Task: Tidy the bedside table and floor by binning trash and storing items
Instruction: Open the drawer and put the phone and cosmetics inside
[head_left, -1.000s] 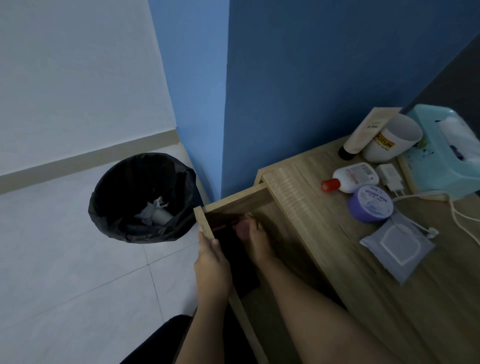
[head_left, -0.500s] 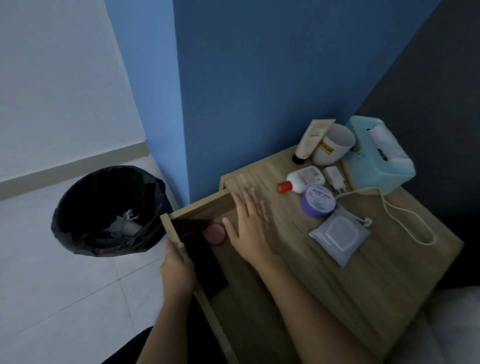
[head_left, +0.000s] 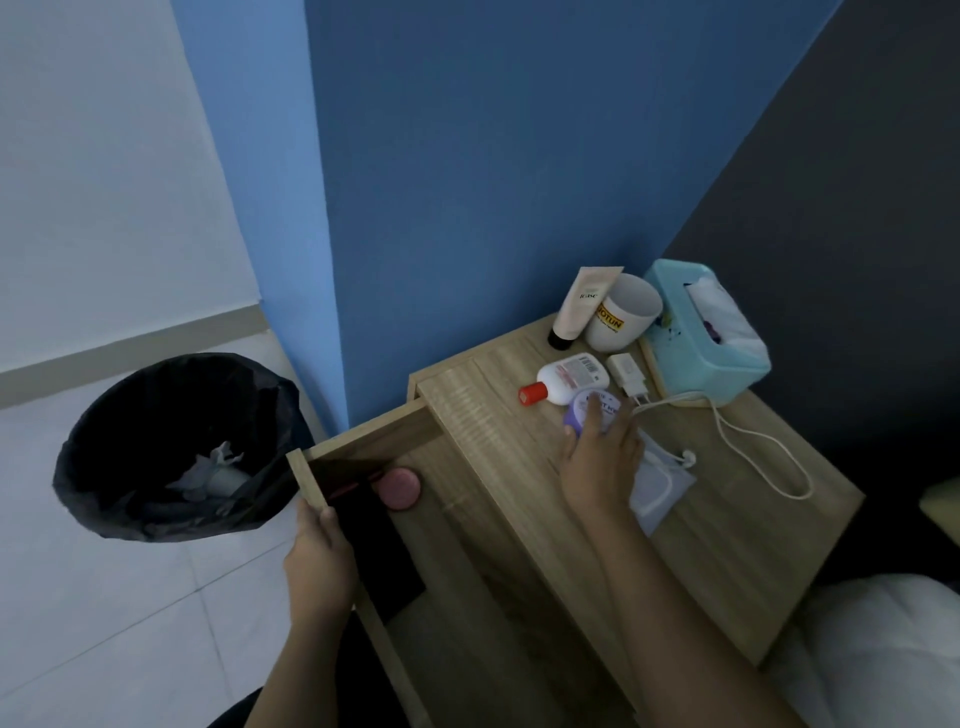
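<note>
1. A wooden bedside table is set against a blue wall, with a darker panel to its right and a white wall with a pale skirting board to the left.
2. The floor is laid with light tiles, and a bin lined with a black bag is stood on it just beside the table; crumpled paper is seen inside.
3. The table's drawer is pulled out towards the bin. Its front edge is gripped by the left hand, fingers curled over the top.
4. Inside the drawer a round pink thing is lying next to a flat dark item.
5. On the tabletop a purple jar is covered by the right hand, whose fingers and thumb are closed round it.
6. A white bottle with a red cap is laid on its side touching the jar.
7. At the back a tube is leaned on a white cup, and a teal tissue box is placed near it.
8. A white plug and its cord are trailed across the wood, and a grey pouch is partly hidden under the right wrist.
9. White bedding is visible at the lower right.
</note>
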